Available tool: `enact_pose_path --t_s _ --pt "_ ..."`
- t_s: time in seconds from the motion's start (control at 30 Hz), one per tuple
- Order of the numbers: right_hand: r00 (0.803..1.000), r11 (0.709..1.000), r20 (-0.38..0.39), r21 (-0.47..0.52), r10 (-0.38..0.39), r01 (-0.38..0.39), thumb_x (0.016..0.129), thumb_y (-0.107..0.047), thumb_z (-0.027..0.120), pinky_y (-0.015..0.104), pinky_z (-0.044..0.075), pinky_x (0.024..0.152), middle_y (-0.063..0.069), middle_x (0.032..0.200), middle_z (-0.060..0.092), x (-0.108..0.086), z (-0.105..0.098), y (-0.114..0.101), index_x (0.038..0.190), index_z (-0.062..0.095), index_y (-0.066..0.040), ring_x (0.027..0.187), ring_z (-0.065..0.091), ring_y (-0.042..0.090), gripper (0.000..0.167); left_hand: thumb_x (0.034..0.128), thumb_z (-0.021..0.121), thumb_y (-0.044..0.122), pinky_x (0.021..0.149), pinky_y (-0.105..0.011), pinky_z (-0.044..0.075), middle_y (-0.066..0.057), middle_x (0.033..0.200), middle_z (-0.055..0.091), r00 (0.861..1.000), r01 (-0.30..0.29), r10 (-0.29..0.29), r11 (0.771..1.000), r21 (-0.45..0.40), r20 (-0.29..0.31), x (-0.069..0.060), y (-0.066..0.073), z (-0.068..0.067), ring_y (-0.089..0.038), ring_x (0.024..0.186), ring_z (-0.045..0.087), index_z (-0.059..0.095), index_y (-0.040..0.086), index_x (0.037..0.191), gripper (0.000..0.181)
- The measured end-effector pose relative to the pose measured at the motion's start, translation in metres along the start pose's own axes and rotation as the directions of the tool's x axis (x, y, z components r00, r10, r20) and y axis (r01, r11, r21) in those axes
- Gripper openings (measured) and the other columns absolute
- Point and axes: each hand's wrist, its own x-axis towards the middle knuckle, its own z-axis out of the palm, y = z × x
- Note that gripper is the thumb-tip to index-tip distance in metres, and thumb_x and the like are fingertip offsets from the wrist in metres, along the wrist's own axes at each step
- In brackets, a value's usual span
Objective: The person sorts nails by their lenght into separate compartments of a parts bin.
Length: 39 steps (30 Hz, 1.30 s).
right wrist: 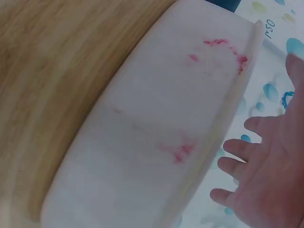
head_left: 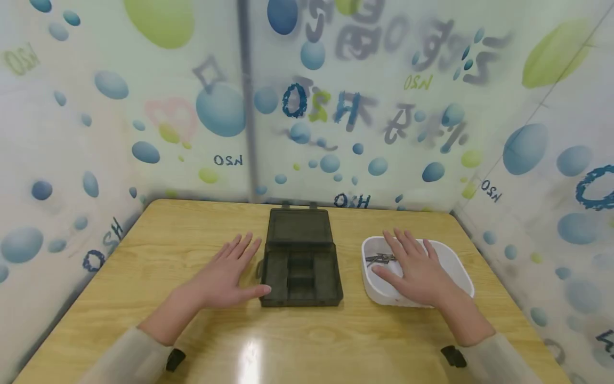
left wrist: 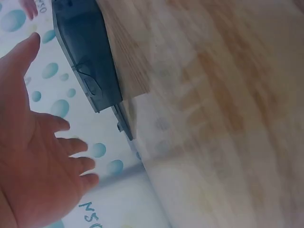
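Observation:
A dark, see-through plastic compartment box (head_left: 275, 274) lies on the table with its lid (head_left: 299, 226) folded back toward the wall. Just left of it my left hand (head_left: 223, 280) hovers palm down, fingers spread, the thumb reaching near the box's edge. In the left wrist view this hand (left wrist: 40, 161) is apart from the box (left wrist: 90, 52). To the right, my right hand (head_left: 417, 272) hovers above a white tub (head_left: 453, 261), fingers extended and holding nothing. Several thin dark metal pieces (head_left: 379, 258) lie in the tub, partly hidden by the hand. Red smudges mark the tub's outer side (right wrist: 142, 95).
The wooden table (head_left: 192, 234) meets a back wall (head_left: 182, 160) printed with blue and green drops. Similar walls stand at the left and right. A small black piece (head_left: 175, 360) sits at the left sleeve, another (head_left: 453, 356) at the right.

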Motion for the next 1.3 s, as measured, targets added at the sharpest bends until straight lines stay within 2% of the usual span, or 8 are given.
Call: enact_pose_path --t_s 0.1,0.23,0.33,0.53,0.73,0.9,1.0,1.3 --pt "0.999 0.998 -0.030 0.062 0.016 -0.014 0.110 -0.064 0.056 0.071 0.033 0.125 0.026 0.168 0.046 0.005 0.004 0.008 0.171 0.037 -0.007 0.155 0.044 0.051 0.085 0.1019 0.060 0.076 0.130 -0.073 0.020 -0.028 0.180 0.021 0.998 0.008 -0.003 0.998 -0.064 0.070 0.005 -0.003 -0.002 -0.057 0.165 0.020 0.018 0.010 0.177 0.109" --pt "0.999 0.975 -0.017 0.216 0.050 -0.045 0.111 -0.041 0.066 0.058 0.057 0.103 0.020 0.134 0.072 0.017 0.008 0.021 0.149 0.059 -0.001 0.122 0.071 0.039 0.056 0.1032 0.060 0.074 0.127 -0.075 0.025 -0.029 0.176 0.031 0.987 0.034 -0.012 0.990 -0.139 0.162 0.009 -0.009 -0.003 -0.058 0.159 0.034 0.019 0.013 0.178 0.105" --pt "0.996 0.939 0.057 0.333 0.071 -0.086 0.110 -0.027 0.069 0.045 0.061 0.088 0.013 0.115 0.076 0.027 0.011 0.031 0.133 0.068 -0.002 0.101 0.073 0.026 0.035 0.1036 0.061 0.072 0.128 -0.073 0.027 -0.025 0.175 0.036 0.978 0.054 -0.017 0.984 -0.168 0.209 0.011 -0.013 -0.003 -0.054 0.159 0.037 0.020 0.016 0.178 0.102" --pt "0.965 0.851 0.260 0.503 0.021 -0.153 0.108 -0.017 0.071 0.036 0.057 0.077 0.011 0.107 0.070 0.046 0.023 0.047 0.127 0.068 -0.004 0.086 0.068 0.022 0.023 0.1030 0.063 0.072 0.126 -0.072 0.032 -0.020 0.177 0.035 0.955 0.125 -0.061 0.970 -0.208 0.289 0.009 -0.017 -0.004 -0.055 0.162 0.030 0.017 0.025 0.179 0.100" --pt "0.964 0.853 0.265 0.505 -0.013 -0.128 0.104 -0.014 0.075 0.034 0.054 0.075 0.008 0.094 0.067 0.062 0.032 0.039 0.119 0.069 -0.009 0.079 0.064 0.020 0.017 0.1017 0.065 0.071 0.127 -0.072 0.030 -0.022 0.178 0.030 0.955 0.136 -0.060 0.958 -0.252 0.290 0.006 -0.016 -0.004 -0.055 0.163 0.028 0.016 0.030 0.179 0.101" --pt "0.959 0.856 0.273 0.476 0.073 -0.200 0.104 -0.011 0.075 0.034 0.055 0.072 0.006 0.086 0.069 0.060 0.045 0.034 0.117 0.069 -0.011 0.075 0.065 0.019 0.014 0.0989 0.069 0.072 0.126 -0.071 0.031 -0.026 0.176 0.032 0.954 0.139 -0.058 0.955 -0.261 0.293 0.004 -0.011 0.000 -0.054 0.162 0.031 0.018 0.030 0.178 0.103" --pt "0.951 0.841 0.281 0.478 0.125 -0.252 0.105 -0.011 0.075 0.033 0.057 0.070 0.007 0.085 0.070 0.057 0.050 0.034 0.118 0.068 -0.012 0.074 0.067 0.020 0.015 0.0986 0.069 0.072 0.125 -0.071 0.033 -0.029 0.175 0.033 0.955 0.137 -0.061 0.958 -0.250 0.291 0.003 -0.008 0.001 -0.055 0.160 0.034 0.019 0.029 0.178 0.103" --pt "0.948 0.849 0.274 0.452 0.159 -0.273 0.106 -0.013 0.074 0.033 0.057 0.064 0.009 0.082 0.066 0.061 0.050 0.034 0.117 0.068 -0.013 0.067 0.065 0.020 0.012 0.0994 0.068 0.072 0.126 -0.070 0.033 -0.025 0.176 0.034 0.957 0.132 -0.059 0.960 -0.246 0.284 0.008 -0.007 0.000 -0.054 0.162 0.033 0.019 0.030 0.178 0.102"
